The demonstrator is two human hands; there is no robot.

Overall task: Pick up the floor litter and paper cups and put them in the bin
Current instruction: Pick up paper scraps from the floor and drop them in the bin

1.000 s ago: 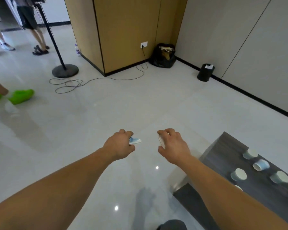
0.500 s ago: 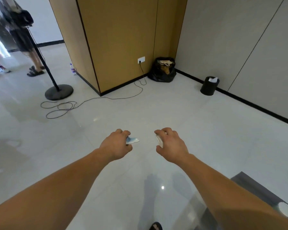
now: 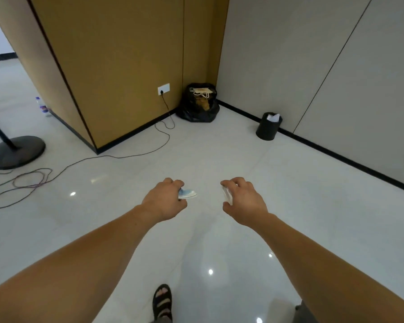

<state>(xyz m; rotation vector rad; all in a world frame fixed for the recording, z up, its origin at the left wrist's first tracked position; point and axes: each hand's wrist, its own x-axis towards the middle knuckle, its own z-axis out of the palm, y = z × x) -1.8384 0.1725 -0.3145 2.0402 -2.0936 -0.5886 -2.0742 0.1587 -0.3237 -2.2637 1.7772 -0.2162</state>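
Note:
My left hand point(image 3: 165, 201) is closed around a flattened blue-and-white paper cup point(image 3: 188, 194) that sticks out past the fingers. My right hand point(image 3: 243, 200) grips a pale paper cup point(image 3: 227, 195), mostly hidden by the fingers. Both hands are held out in front of me above the glossy white floor. A small black bin point(image 3: 267, 128) with white paper in it stands against the grey wall, ahead and to the right, well beyond the hands.
A black rubbish bag point(image 3: 198, 106) sits in the corner by the wooden column. A cable point(image 3: 163, 136) runs from the wall socket across the floor into loops at the left. A round stand base point(image 3: 15, 151) is at far left. My sandalled foot point(image 3: 162, 301) is below.
I have walked forward: the bin and the corner are nearer and larger. The dark table with cups and the people at the left have left the view. Both hands keep their hold.

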